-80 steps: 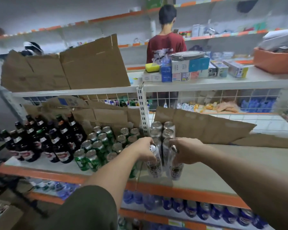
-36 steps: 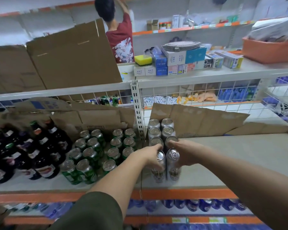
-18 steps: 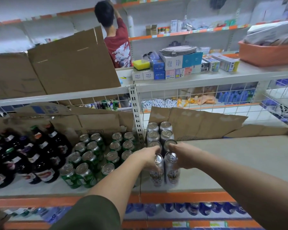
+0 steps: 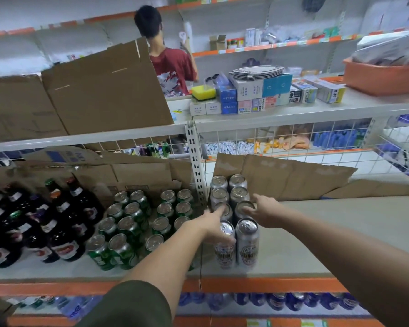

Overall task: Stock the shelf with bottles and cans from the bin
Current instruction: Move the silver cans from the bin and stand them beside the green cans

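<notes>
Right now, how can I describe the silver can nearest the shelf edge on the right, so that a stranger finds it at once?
Find the white slotted post dividing the shelf. Right of it stand two columns of silver cans; take the right column's front can. Unlike its left neighbour, no hand touches it.

Person in red shirt [image 4: 175, 67] at the far shelving, back turned. Flattened cardboard [image 4: 104, 86] leans above. Orange basket [image 4: 383, 79] right; yellow sponge [image 4: 203, 92] beside small boxes [image 4: 250, 95].
</notes>
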A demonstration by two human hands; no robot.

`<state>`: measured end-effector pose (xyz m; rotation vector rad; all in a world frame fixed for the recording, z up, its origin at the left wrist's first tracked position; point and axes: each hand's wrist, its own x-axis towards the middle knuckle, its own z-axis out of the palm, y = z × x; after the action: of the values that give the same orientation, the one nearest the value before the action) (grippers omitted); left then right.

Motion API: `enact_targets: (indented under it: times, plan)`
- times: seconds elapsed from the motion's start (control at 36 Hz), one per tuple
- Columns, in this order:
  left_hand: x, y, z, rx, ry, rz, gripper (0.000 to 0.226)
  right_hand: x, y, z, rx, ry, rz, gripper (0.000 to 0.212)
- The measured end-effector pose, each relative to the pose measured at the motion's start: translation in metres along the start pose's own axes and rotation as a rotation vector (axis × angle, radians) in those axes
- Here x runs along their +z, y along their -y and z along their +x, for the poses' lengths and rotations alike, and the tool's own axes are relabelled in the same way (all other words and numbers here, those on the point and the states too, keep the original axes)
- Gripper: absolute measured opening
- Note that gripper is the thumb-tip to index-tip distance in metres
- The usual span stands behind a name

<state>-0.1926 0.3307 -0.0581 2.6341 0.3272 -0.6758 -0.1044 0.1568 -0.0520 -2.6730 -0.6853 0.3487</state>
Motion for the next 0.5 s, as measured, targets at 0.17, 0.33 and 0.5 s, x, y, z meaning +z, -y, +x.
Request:
enact_targets:
  times: [0.17,0.33,0.5]
  plan:
    - [0.014,0.004,0.003,-0.014,0.081,0.035,0.112,0.019,-0.002,0.006,0.006,0.043,0.082,0.037]
    - [0.006,-0.003,0.005,-0.039,0.125,0.102,0.117,0.013,-0.005,0.008,0.003,0.123,0.053,0.044]
    - [0.01,-0.002,0.005,-0.054,0.115,0.122,0.113,0.01,-0.005,0.003,-0.024,0.121,0.112,0.047]
